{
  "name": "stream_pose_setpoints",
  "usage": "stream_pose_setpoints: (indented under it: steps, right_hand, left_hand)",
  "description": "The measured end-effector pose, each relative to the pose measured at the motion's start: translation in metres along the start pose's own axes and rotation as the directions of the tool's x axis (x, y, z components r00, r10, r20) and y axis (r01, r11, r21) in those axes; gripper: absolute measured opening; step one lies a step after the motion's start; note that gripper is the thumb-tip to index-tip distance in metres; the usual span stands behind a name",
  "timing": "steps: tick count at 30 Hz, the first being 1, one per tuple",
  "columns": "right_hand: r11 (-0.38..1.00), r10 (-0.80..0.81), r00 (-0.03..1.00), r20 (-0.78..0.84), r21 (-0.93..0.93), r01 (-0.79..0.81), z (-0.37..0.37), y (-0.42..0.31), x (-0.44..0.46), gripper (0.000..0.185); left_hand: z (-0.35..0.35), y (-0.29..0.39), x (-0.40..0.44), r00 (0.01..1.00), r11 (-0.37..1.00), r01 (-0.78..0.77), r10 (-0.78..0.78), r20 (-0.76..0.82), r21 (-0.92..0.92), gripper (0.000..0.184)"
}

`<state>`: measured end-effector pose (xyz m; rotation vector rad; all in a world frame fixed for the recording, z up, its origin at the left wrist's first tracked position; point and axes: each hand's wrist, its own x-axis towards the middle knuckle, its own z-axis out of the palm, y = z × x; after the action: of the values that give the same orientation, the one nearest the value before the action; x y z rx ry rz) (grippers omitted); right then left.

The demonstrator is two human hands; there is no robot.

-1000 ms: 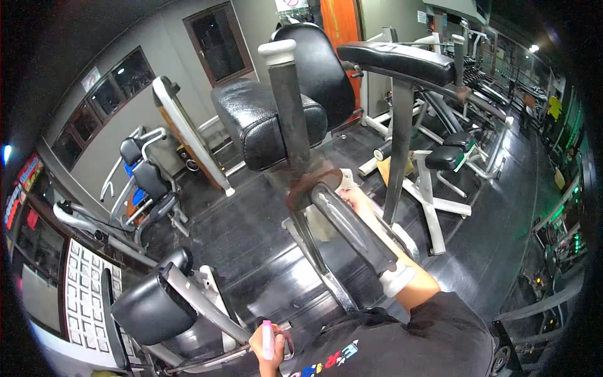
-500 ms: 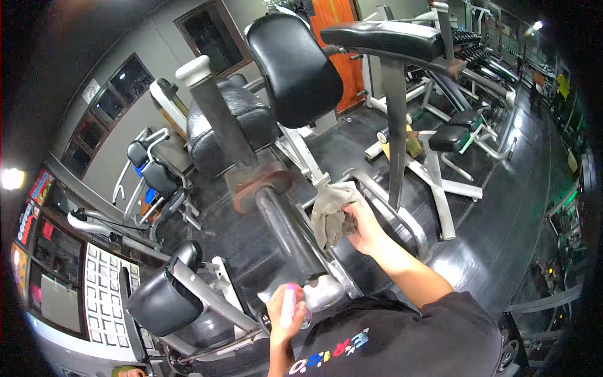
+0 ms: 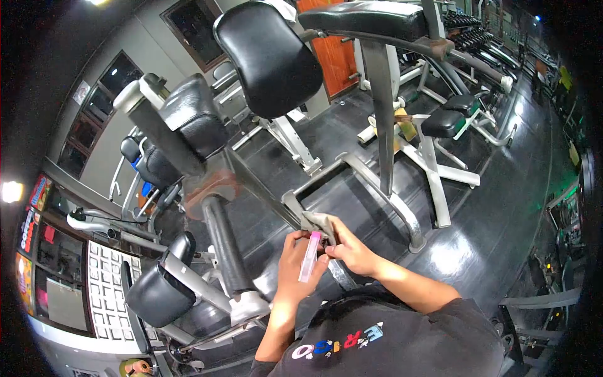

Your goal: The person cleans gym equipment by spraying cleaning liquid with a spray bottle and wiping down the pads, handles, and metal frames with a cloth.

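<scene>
My left hand (image 3: 294,271) is closed around a spray bottle (image 3: 308,259) with a pink-and-white top; most of its body is hidden by my fingers. Right beside it, my right hand (image 3: 353,250) grips a crumpled grey cloth (image 3: 319,222). Both hands are close together in front of my chest, the cloth just beyond the bottle's pink end. To their left runs the dark padded bar (image 3: 227,245) of a gym machine, apart from my hands.
A black backrest pad (image 3: 269,60) and a long black pad (image 3: 370,24) stand ahead on the machine's frame. Its curved silver foot tube (image 3: 396,210) lies ahead to the right. Another machine's black seat (image 3: 160,292) is at left, on dark flooring (image 3: 465,251).
My hands have come together. The right hand drew the cloth down and toward me, while the left raised the bottle to meet it. The view has shifted right.
</scene>
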<state>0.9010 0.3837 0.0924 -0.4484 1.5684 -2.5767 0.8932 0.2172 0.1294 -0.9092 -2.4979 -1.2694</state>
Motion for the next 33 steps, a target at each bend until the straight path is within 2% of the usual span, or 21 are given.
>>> stream_pose_setpoints:
  steps: [2,4,5,6,8,11,15,16,18,20,22,23,24,26,27,28,30,31,33]
  right_hand:
    - [0.997,-0.039,0.998,0.051,-0.065,0.043,-0.010,0.004,-0.004,0.068]
    - [0.996,-0.080,0.986,0.149,-0.036,0.086,-0.020,0.004,-0.005,0.070]
    - [0.997,-0.049,0.979,0.195,-0.046,0.059,-0.024,-0.001,-0.008,0.064]
    - [0.998,-0.042,0.980,0.197,-0.041,0.051,-0.028,0.001,-0.010,0.064]
    - [0.979,-0.008,0.981,0.194,-0.196,0.047,-0.034,0.001,-0.011,0.061]
    - [0.979,0.094,0.981,0.168,-0.194,-0.061,-0.036,-0.014,-0.017,0.058]
    - [0.955,0.081,0.989,0.124,-0.295,-0.041,-0.046,-0.002,-0.018,0.052]
    - [0.955,0.087,0.988,0.131,-0.294,-0.045,-0.047,0.000,-0.018,0.052]
    - [0.990,0.071,0.987,0.142,-0.129,-0.053,-0.048,0.007,-0.016,0.047]
    - [0.986,0.052,0.991,0.124,-0.166,-0.031,-0.045,0.008,-0.013,0.042]
    - [0.991,0.128,0.987,0.101,-0.063,-0.122,-0.042,0.006,-0.009,0.038]
    - [0.988,0.150,0.983,0.104,0.011,-0.152,-0.040,0.000,-0.007,0.037]
    - [0.988,0.150,0.983,0.105,0.015,-0.153,-0.041,0.002,-0.006,0.037]
    - [0.997,0.073,0.994,0.080,-0.015,-0.072,-0.042,0.005,-0.004,0.035]
    - [0.993,-0.014,0.998,0.057,-0.115,0.020,-0.039,0.002,-0.004,0.034]
    - [0.993,-0.011,0.998,0.059,-0.113,0.018,-0.039,0.001,-0.003,0.034]
    - [0.950,-0.099,0.994,0.048,-0.292,0.109,-0.038,-0.001,-0.001,0.032]
    - [0.927,-0.099,0.995,0.028,-0.361,0.103,-0.037,-0.002,0.000,0.032]
    - [0.918,-0.045,0.999,0.028,-0.394,0.052,-0.024,-0.012,-0.002,0.032]
  left_hand:
    - [0.001,0.001,0.006,0.998,0.999,0.003,0.000,0.064,-0.037,0.037]
    - [0.003,0.002,0.009,0.996,0.998,-0.001,0.007,0.093,-0.062,0.028]
    - [0.005,0.006,0.010,0.996,0.997,0.033,-0.027,0.088,-0.072,0.028]
    - [0.007,0.007,0.011,0.995,0.997,0.043,-0.036,0.088,-0.071,0.028]
    - [0.011,0.009,0.015,0.995,0.994,0.040,-0.031,0.091,-0.105,0.028]
    - [0.019,0.006,0.014,0.995,0.985,0.095,-0.089,0.048,-0.146,0.027]
    - [0.023,0.011,0.013,0.988,0.971,0.152,-0.156,-0.006,-0.187,0.026]
    - [0.023,0.012,0.012,0.983,0.965,0.177,-0.182,-0.006,-0.194,0.026]
    - [0.022,0.007,0.009,0.983,0.965,0.178,-0.183,-0.007,-0.191,0.025]
    - [0.021,-0.002,0.004,0.984,0.966,0.175,-0.179,-0.004,-0.190,0.023]
    - [0.020,-0.009,-0.006,0.939,0.879,0.332,-0.341,0.035,-0.341,0.023]
    - [0.016,-0.004,-0.008,0.903,0.782,0.406,-0.422,0.076,-0.472,0.032]
    - [0.014,-0.008,-0.013,0.902,0.783,0.409,-0.425,0.077,-0.469,0.032]
    - [0.013,-0.015,-0.023,0.854,0.579,0.392,-0.518,0.049,-0.715,0.041]
    - [0.012,-0.013,-0.027,0.827,0.504,0.387,-0.559,0.049,-0.772,0.045]
    - [0.010,-0.011,-0.030,0.826,0.504,0.389,-0.562,0.049,-0.771,0.045]
    - [0.002,-0.005,-0.030,0.819,0.389,0.362,-0.567,0.090,-0.847,0.046]
    - [-0.001,-0.013,-0.034,0.848,0.432,0.372,-0.518,0.111,-0.822,0.048]
    - [0.000,-0.008,-0.032,0.830,0.441,0.393,-0.548,0.105,-0.807,0.047]
